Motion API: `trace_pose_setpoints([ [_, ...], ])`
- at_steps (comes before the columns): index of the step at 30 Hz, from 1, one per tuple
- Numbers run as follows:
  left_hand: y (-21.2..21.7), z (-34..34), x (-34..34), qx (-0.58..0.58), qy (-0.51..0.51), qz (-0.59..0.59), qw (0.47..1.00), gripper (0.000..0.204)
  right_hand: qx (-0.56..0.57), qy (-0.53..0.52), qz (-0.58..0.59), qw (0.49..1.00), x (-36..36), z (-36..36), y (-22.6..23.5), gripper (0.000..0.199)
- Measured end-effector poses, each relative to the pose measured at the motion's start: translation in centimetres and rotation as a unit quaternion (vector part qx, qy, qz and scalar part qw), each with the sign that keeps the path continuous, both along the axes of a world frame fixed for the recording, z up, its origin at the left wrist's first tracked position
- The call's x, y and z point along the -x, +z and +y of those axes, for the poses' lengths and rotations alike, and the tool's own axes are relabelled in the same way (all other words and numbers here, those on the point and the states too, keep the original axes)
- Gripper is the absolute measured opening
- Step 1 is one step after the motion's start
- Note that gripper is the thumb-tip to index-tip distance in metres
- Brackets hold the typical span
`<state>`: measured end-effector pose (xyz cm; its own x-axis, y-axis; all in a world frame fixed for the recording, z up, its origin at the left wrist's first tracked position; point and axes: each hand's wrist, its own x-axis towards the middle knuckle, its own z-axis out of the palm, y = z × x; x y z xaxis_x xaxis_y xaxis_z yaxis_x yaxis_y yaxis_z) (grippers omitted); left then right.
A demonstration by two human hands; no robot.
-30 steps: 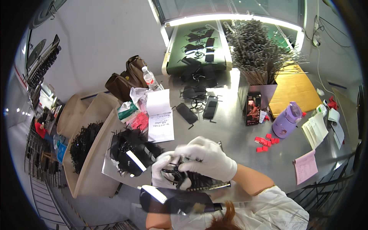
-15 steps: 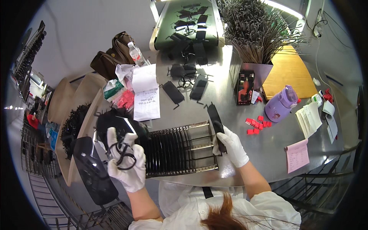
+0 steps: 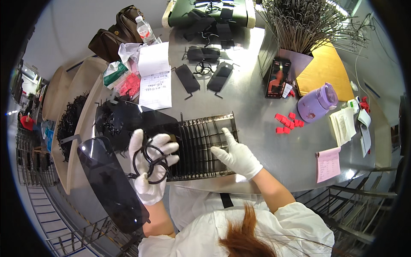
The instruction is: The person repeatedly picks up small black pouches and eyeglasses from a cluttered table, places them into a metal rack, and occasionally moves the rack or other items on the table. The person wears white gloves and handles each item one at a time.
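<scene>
My left hand (image 3: pixel 150 171), in a white glove, is closed around several black looped rings (image 3: pixel 157 160) at the left end of the rack. My right hand (image 3: pixel 236 157), also gloved, is over the right part of the metal slotted rack (image 3: pixel 224 118). Its thumb and forefinger are apart, with nothing between them. Thin black panels (image 3: pixel 188 147) stand in a row in the rack's left part. A pile of black parts (image 3: pixel 113 120) lies behind my left hand. Beside my left forearm is a large dark glossy panel (image 3: pixel 109 180).
Black hooked panels (image 3: pixel 220 77) and rings lie toward the green conveyor belt (image 3: pixel 175 19). A lilac bottle (image 3: pixel 314 105), red pieces (image 3: pixel 284 121) and a pink notepad (image 3: pixel 328 165) are at right. Beyond stands a bin of wire hooks (image 3: pixel 295 64). An open notebook (image 3: pixel 156 90) lies left.
My right hand has let go of a black hooked panel and moved left over the rack. The rings remain in my left hand. The whole view has shifted.
</scene>
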<state>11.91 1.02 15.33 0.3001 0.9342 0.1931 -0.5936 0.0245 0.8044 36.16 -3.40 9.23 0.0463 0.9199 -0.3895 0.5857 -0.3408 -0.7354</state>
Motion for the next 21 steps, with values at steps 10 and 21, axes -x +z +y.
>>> trace_pose_setpoints([
  [10,-0.4,-1.8,-2.5,-0.031,-0.195,0.002,0.980,0.045,-0.385,0.020,0.153,0.910,0.2,0.4,4.6,0.095],
  [21,2.1,0.4,-1.2,0.047,-0.349,0.031,0.935,0.074,0.031,-0.201,0.481,0.853,-3.8,-2.1,3.5,0.056],
])
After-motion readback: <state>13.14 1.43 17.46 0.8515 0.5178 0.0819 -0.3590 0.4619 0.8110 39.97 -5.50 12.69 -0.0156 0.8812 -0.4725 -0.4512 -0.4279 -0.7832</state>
